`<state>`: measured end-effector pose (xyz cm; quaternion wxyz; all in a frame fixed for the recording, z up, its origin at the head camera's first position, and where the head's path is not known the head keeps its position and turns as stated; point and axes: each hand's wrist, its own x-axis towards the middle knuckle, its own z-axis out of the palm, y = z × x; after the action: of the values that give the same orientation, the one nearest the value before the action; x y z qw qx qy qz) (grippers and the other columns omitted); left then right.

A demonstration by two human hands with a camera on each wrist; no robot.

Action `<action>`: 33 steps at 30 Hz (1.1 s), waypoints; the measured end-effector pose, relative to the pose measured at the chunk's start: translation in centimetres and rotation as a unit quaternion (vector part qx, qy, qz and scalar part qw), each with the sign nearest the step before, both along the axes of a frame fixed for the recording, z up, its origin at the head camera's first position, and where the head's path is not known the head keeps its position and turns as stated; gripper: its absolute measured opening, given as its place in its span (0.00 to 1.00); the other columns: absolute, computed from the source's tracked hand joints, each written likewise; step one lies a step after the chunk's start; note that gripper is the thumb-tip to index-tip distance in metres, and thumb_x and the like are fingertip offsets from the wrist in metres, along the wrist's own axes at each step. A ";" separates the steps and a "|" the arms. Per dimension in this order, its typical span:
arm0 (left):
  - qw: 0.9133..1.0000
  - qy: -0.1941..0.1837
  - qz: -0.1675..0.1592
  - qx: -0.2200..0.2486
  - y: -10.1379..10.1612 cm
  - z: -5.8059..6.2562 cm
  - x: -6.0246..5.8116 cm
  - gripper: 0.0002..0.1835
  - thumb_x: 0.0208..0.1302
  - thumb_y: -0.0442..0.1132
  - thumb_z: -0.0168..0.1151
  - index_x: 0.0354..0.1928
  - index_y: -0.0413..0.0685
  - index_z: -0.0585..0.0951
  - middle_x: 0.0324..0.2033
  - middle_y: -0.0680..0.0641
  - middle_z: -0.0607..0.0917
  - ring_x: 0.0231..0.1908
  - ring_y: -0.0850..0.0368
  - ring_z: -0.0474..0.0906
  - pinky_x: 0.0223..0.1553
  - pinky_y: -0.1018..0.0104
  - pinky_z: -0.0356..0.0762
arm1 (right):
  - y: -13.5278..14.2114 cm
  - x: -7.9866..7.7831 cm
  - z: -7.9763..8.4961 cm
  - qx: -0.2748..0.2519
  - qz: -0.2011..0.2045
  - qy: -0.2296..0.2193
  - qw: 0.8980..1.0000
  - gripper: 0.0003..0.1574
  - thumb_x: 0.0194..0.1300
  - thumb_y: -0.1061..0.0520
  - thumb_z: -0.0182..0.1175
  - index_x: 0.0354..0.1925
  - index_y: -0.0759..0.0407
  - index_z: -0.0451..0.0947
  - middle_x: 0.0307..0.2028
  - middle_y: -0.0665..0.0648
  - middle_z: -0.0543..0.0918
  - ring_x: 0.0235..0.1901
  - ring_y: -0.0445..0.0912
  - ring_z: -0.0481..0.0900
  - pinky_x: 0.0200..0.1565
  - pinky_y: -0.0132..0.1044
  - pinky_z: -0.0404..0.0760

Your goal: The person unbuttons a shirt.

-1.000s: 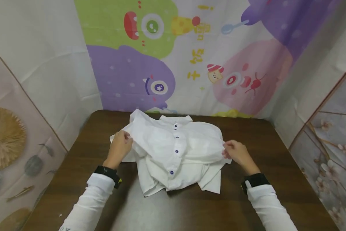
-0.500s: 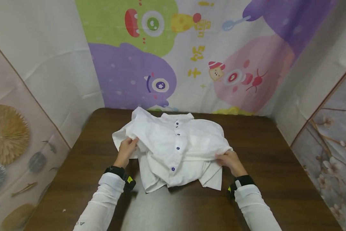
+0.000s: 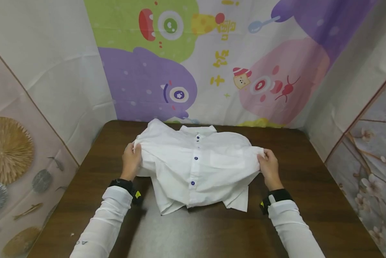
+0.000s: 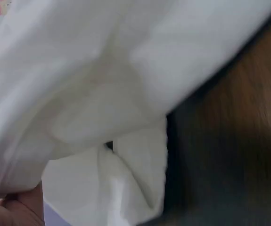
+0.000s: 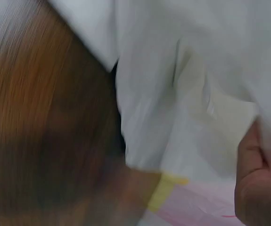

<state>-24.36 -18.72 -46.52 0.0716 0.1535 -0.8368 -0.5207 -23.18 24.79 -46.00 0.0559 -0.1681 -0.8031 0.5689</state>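
Observation:
A white shirt (image 3: 177, 165) with dark blue buttons lies on the brown table, collar toward the back. My left hand (image 3: 131, 161) pinches its cloth at the left side, and my right hand (image 3: 268, 166) pinches the cloth at the right side. Between the two hands the front panel is stretched and partly lifted. Beneath it, more of the shirt's cloth shows at the lower left and lower right. In the left wrist view the left thumb (image 4: 29, 202) presses against the fabric's edge. The right wrist view has the right thumb (image 5: 252, 150) on a fold; the other fingers are mostly hidden.
The wooden table (image 3: 309, 200) runs out toward all sides around the shirt. A cartoon-printed curtain (image 3: 212, 104) hangs right behind its back edge. Patterned side cloths, one with round straw shapes (image 3: 7, 150), enclose the left and right.
My hands first shifted inward and took hold of the cloth's sides. Since then they have moved apart and away from me, pulling the front panel wider and flatter.

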 end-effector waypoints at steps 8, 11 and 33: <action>0.981 -0.079 -0.076 -0.158 -1.5 -1.3 1.4 0.13 0.64 0.37 0.43 0.32 0.32 0.72 0.29 0.35 0.77 0.30 0.45 0.72 0.27 0.59 0.68 | 1.2 0.6 -0.9 0.236 0.121 -0.095 0.960 0.28 0.69 0.57 0.40 0.65 0.66 0.60 0.64 0.71 0.63 0.63 0.65 0.61 0.62 0.58 0.60; 0.965 -0.118 -0.121 -0.202 -1.7 -2.0 2.0 0.10 0.60 0.35 0.44 0.25 0.37 0.70 0.23 0.42 0.73 0.24 0.50 0.69 0.22 0.65 0.64 | 1.3 1.0 -1.6 0.274 0.153 -0.117 0.942 0.28 0.66 0.57 0.42 0.61 0.71 0.63 0.60 0.74 0.67 0.60 0.67 0.64 0.59 0.58 0.64; 0.975 -0.124 -0.181 0.043 -3.7 -2.6 7.0 0.28 0.63 0.48 0.57 0.59 0.38 0.71 0.54 0.37 0.76 0.50 0.48 0.73 0.52 0.52 0.72 | 2.9 6.3 -3.3 0.071 0.183 -0.052 0.979 0.29 0.65 0.49 0.56 0.58 0.66 0.71 0.57 0.66 0.74 0.53 0.51 0.73 0.52 0.47 0.75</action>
<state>-17.39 -22.38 -49.10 -0.1348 0.0656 -0.8299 -0.5374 -16.85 27.70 -49.30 -0.0792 -0.0432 -0.8606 0.5012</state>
